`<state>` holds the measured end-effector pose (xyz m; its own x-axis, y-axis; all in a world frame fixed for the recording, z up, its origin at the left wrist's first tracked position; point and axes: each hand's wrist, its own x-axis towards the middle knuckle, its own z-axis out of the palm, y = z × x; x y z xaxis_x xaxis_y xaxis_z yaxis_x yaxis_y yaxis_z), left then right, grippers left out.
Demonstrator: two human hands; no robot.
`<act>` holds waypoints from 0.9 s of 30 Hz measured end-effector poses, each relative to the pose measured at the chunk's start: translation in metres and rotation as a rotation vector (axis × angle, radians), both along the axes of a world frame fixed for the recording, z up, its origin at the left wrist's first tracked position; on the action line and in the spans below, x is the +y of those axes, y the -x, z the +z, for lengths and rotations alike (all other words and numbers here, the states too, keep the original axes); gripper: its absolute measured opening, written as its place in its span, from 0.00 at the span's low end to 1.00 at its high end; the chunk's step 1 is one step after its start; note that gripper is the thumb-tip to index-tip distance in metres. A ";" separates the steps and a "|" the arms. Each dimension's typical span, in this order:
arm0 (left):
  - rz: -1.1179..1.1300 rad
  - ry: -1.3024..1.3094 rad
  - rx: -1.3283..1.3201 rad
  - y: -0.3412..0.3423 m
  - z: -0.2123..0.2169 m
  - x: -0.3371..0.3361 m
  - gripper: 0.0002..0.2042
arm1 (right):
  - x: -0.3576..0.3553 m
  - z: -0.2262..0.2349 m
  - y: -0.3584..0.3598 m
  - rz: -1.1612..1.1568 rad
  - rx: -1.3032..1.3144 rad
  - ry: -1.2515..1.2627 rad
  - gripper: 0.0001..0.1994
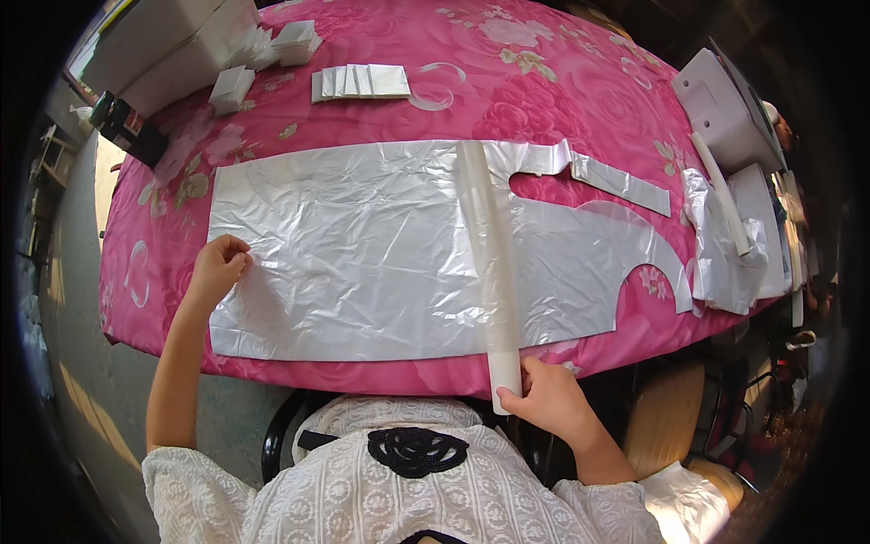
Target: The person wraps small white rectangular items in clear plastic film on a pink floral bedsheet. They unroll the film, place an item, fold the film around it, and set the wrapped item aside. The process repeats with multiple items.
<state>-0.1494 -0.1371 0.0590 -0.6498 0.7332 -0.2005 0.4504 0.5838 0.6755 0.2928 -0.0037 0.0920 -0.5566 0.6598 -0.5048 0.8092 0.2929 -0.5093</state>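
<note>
A silvery, thin plastic apron (pixel 353 245) lies spread and wrinkled across the table, its neck loop and curved cut-outs toward the right. My left hand (pixel 219 270) is at its left edge, fingers closed in a pinch on the film. Across the apron, from far edge to near edge, lies a long whitish tube (pixel 489 263). My right hand (pixel 550 395) grips the tube's near end, which sticks out past the table's front edge.
A pink floral cloth (pixel 580 54) covers the table. Folded silvery packets (pixel 367 82) lie in a row at the back, near small white stacks (pixel 294 43), a white box (pixel 172 45) and a dark bottle (pixel 129 131). Plastic film (pixel 720 245) and another tube (pixel 720 195) lie at right.
</note>
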 end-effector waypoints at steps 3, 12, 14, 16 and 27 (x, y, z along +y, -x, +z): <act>-0.075 -0.234 0.318 -0.035 0.008 0.030 0.18 | 0.001 0.000 0.000 -0.037 -0.006 0.047 0.22; -0.377 -0.141 0.479 -0.074 -0.008 0.071 0.16 | 0.005 0.001 -0.001 -0.040 0.029 0.118 0.23; -0.300 -0.022 0.308 -0.059 0.001 0.061 0.16 | 0.004 -0.004 -0.003 -0.046 0.041 0.101 0.21; -0.236 0.074 0.162 -0.040 0.012 0.050 0.16 | 0.005 -0.006 -0.003 -0.040 0.047 0.084 0.20; -0.716 -0.282 0.085 -0.164 0.096 0.084 0.17 | 0.008 0.000 -0.003 -0.034 0.052 0.115 0.22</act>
<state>0.0144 -0.0535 0.1546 -0.0023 0.9963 0.0857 0.7099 -0.0587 0.7019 0.2953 0.0042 0.0917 -0.5624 0.6179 -0.5494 0.7892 0.2030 -0.5796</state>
